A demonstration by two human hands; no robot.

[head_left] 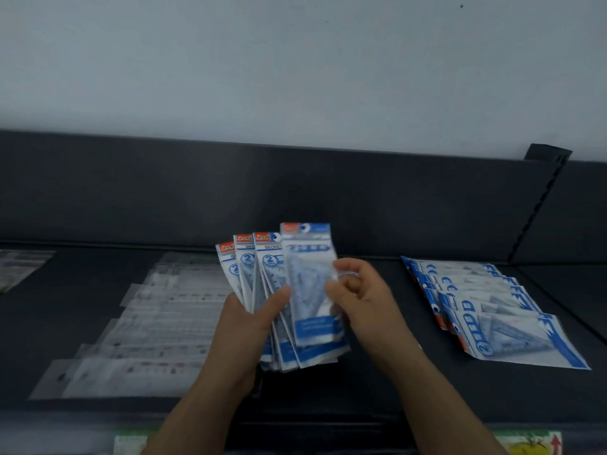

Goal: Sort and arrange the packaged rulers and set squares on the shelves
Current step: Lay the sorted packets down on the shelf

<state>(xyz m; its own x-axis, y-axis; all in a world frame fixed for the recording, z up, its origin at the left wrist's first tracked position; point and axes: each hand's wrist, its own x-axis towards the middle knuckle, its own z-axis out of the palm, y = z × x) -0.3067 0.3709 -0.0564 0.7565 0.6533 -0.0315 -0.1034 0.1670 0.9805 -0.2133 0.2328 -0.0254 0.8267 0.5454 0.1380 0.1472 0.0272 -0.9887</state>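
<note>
The set square packs (262,274) are blue and white with red corners, fanned out above the dark shelf (328,395). The left hand (249,323) grips the fan's bottom. The right hand (361,300) pinches the front pack (308,274). To the fan's right lie other packs (492,310), to its left clear ruler packs (157,323).

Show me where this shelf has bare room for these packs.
Widest bare shelf: the middle strip between the overlapped ruler packs, left, and the set-square row, right, beneath the held fan of packs. A smaller bare patch lies between the ruler packs and a clear pack at the left edge. Both rows are crowded.
</note>
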